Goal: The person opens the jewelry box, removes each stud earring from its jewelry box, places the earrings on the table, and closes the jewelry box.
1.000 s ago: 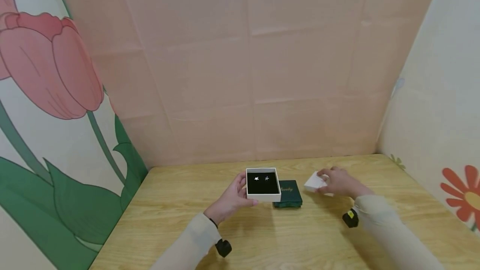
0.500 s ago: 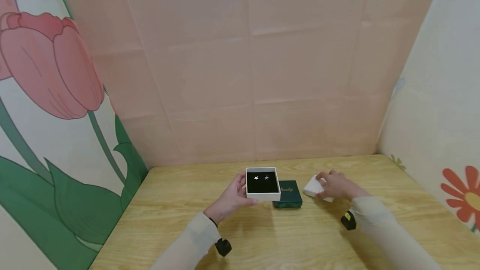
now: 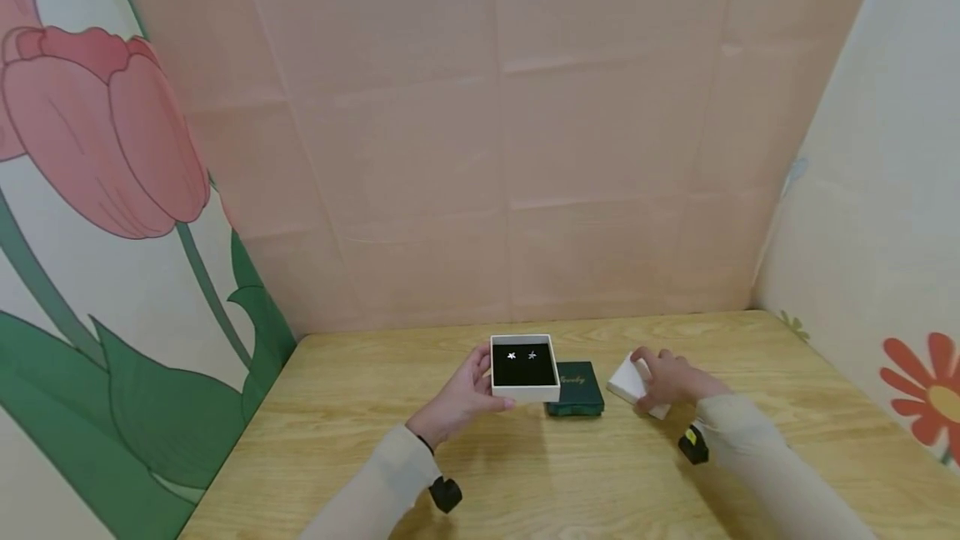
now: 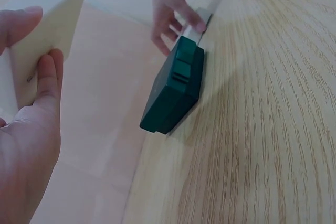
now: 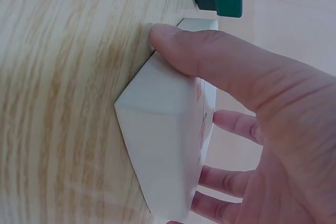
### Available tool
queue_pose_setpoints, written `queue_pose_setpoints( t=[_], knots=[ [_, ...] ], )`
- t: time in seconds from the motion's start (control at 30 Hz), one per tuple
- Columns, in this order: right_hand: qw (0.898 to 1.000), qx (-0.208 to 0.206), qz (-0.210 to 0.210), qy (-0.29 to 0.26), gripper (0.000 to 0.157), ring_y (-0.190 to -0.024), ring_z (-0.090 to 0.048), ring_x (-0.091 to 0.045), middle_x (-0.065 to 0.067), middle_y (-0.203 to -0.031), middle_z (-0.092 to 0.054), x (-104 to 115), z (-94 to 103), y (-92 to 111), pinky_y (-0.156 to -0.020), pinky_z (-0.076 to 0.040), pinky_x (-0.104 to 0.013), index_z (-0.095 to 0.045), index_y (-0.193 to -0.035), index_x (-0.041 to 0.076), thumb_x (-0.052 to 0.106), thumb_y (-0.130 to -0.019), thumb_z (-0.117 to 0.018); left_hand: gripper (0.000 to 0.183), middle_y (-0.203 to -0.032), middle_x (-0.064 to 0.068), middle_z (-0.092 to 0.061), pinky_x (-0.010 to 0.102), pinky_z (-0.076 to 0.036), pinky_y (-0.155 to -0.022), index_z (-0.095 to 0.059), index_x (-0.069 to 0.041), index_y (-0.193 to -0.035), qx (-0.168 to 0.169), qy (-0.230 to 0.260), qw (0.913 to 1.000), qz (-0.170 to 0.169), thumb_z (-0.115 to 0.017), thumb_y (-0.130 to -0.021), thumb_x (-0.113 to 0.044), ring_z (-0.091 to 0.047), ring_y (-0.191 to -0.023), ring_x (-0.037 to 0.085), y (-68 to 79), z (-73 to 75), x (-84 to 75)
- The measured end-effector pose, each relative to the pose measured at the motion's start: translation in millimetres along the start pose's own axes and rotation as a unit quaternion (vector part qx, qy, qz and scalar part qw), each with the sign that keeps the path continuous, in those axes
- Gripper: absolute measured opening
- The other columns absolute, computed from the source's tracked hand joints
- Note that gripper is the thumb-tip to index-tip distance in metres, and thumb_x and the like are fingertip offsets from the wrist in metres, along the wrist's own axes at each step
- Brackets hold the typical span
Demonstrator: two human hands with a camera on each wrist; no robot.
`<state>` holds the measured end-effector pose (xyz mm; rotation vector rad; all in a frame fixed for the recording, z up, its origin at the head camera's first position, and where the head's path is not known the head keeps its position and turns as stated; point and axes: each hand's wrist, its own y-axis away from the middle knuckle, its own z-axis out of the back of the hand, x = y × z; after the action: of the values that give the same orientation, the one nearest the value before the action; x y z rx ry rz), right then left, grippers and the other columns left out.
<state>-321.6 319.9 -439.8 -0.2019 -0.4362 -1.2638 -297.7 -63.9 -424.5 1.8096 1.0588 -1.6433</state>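
My left hand [image 3: 459,398] holds a small white jewelry box [image 3: 536,394] up above the table, thumb at its near edge and fingers along its left side. Inside lies a black pad [image 3: 525,372] with two small silver star-shaped earrings [image 3: 512,356]. In the left wrist view only the box's outside [image 4: 44,30] shows. My right hand [image 3: 670,378] grips a white box lid [image 3: 625,382] resting on the table to the right. In the right wrist view the thumb presses one side of the lid [image 5: 157,129] and the fingers sit at the opposite side. Pink print shows on its top.
A dark green jewelry box [image 3: 579,390] with gold lettering lies closed on the wooden table [image 3: 360,432], between the two hands. The white box partly covers it in the head view. A pink backdrop [image 3: 420,148] stands behind the table, with flower-patterned panels on both sides.
My right hand has turned the white lid on the table and drawn it slightly nearer. The left hand with the white jewelry box has stayed almost still.
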Motion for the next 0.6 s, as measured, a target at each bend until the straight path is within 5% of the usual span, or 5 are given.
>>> queue_pose_setpoints(
  t=[0.1, 0.2, 0.4, 0.6],
  knots=[
    [0.998, 0.007, -0.058, 0.037, 0.083, -0.093, -0.046, -0.041, -0.026, -0.109, -0.048, 0, -9.6, -17, -0.073, -0.044, -0.053, -0.040, -0.133, 0.009, 0.037, -0.069, -0.085, 0.082, -0.147, 0.008, -0.039, 0.032, -0.048, -0.093, -0.028, -0.012, -0.143, 0.000, -0.001, 1.0000, -0.001, -0.064, -0.077, 0.022, -0.050, -0.123, 0.020, -0.4, -0.2, 0.6],
    [0.997, -0.003, -0.061, 0.053, 0.082, -0.096, -0.046, -0.040, -0.026, -0.112, -0.049, 4, -8.3, -15, -0.073, -0.044, -0.054, -0.042, -0.132, 0.007, 0.035, -0.069, -0.085, 0.082, -0.148, 0.009, -0.038, 0.031, -0.048, -0.093, -0.028, -0.011, -0.143, 0.000, -0.003, 1.0000, -0.001, -0.064, -0.077, 0.022, -0.050, -0.122, 0.020, -0.6, -0.5, 1.0],
    [0.996, -0.046, -0.020, 0.067, 0.082, -0.101, -0.049, -0.043, -0.029, -0.120, -0.050, 8, -3.0, -13, -0.073, -0.047, -0.053, -0.049, -0.132, 0.004, 0.046, -0.069, -0.082, 0.082, -0.146, 0.008, -0.040, 0.031, -0.049, -0.092, -0.029, -0.011, -0.143, -0.004, -0.001, 1.0000, -0.002, -0.063, -0.077, 0.022, -0.051, -0.120, 0.020, -2.0, 0.0, 3.4],
    [0.993, -0.078, 0.045, 0.072, 0.062, -0.106, -0.057, -0.042, -0.026, -0.122, -0.057, 20, 4.0, -17, -0.084, -0.047, -0.057, -0.057, -0.124, 0.004, 0.046, -0.081, -0.072, 0.082, -0.146, 0.008, -0.040, 0.031, -0.049, -0.092, -0.028, -0.010, -0.143, -0.001, -0.001, 1.0000, -0.005, -0.064, -0.077, 0.022, -0.051, -0.119, 0.020, -3.0, 0.8, 4.1]
  ],
)
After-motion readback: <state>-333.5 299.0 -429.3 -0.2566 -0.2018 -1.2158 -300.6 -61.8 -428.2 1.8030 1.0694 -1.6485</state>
